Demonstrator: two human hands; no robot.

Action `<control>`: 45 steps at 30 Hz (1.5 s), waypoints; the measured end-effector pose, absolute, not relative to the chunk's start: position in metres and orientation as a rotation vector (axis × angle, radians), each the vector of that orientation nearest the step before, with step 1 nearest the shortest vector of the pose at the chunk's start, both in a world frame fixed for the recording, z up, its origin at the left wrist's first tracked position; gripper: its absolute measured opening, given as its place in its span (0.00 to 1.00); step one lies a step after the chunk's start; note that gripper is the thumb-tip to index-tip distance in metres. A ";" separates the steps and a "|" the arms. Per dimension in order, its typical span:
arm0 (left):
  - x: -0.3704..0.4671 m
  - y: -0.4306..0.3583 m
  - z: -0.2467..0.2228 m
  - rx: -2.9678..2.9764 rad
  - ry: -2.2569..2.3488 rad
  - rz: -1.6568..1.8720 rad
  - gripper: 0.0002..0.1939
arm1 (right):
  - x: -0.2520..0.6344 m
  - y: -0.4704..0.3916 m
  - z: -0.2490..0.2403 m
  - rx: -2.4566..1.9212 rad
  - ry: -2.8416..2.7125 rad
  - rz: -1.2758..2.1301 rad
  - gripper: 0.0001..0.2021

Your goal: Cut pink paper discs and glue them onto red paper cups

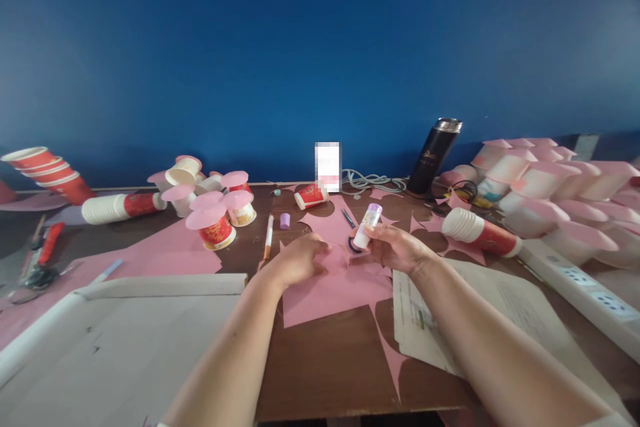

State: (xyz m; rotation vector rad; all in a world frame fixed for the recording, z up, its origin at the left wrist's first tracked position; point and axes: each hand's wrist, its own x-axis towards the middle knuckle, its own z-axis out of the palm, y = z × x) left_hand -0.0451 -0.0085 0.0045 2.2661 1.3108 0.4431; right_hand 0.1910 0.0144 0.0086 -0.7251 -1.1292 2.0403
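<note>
In my right hand [397, 247] is a white glue stick [367, 230] with a purple end, tilted up over the table. My left hand [305, 259] has its fingers curled at the edge of a round pink paper piece [337, 260], which lies over a larger pink paper sheet [320, 303]. Against the sheet's colour the round outline is hard to make out. Scissors [349, 218] lie just beyond, partly hidden by my right hand. A purple cap [285, 221] stands beyond my left hand, beside a pen [269, 237].
Paper cups topped with pink discs [207, 210] stand left; many more cups [545, 193] crowd the right. A black flask [434, 157], a cable [373, 181], stacked red cups [483, 233] and a power strip [583, 287] surround the workspace. A white box lid [125, 340] fills the front left.
</note>
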 end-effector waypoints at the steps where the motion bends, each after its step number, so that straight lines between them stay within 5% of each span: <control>1: -0.045 -0.009 0.006 2.269 1.321 0.437 0.13 | 0.190 0.014 0.008 -0.722 -1.128 2.038 0.12; 12: -0.041 -0.012 0.006 2.343 1.346 0.402 0.19 | 0.174 0.009 0.002 -0.627 -1.070 2.028 0.12; 18: -0.037 -0.014 0.015 2.328 1.440 0.367 0.11 | 0.168 0.008 -0.003 -0.657 -1.061 1.954 0.11; 24: -0.041 -0.011 0.012 2.263 1.448 0.427 0.18 | 0.165 0.006 -0.004 -0.726 -1.143 1.882 0.10; 34: -0.042 -0.012 0.012 2.186 1.523 0.398 0.15 | 0.163 0.000 -0.002 -0.771 -1.263 1.792 0.14; 45: -0.043 -0.004 -0.001 2.054 1.507 0.658 0.11 | 0.150 -0.010 -0.001 -1.100 -1.641 1.177 0.16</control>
